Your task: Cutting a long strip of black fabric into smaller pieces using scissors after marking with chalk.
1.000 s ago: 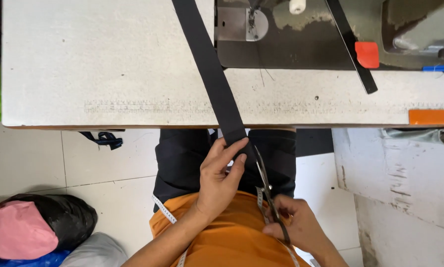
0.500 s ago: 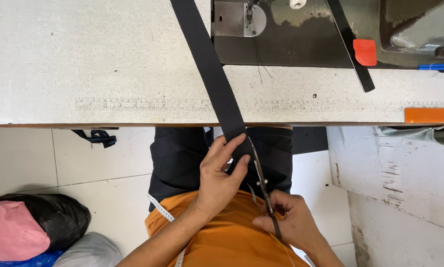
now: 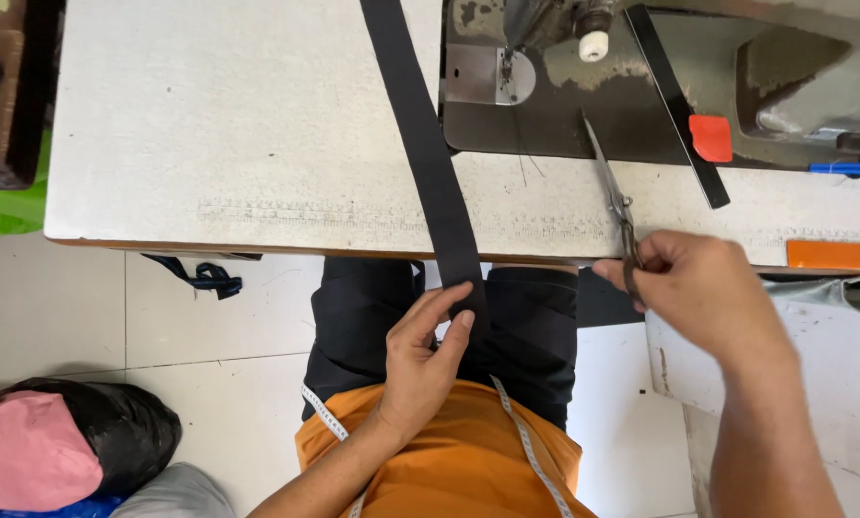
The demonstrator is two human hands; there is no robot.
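Black woven strap runs across the white bench into your left hand, pinched at its end over your lap. Your right hand grips steel scissors, tips toward the sewing machine; they could snag there.

A long black webbing strap runs slantwise down the white table and over its front edge, while slim metal scissors lie closed, points away.
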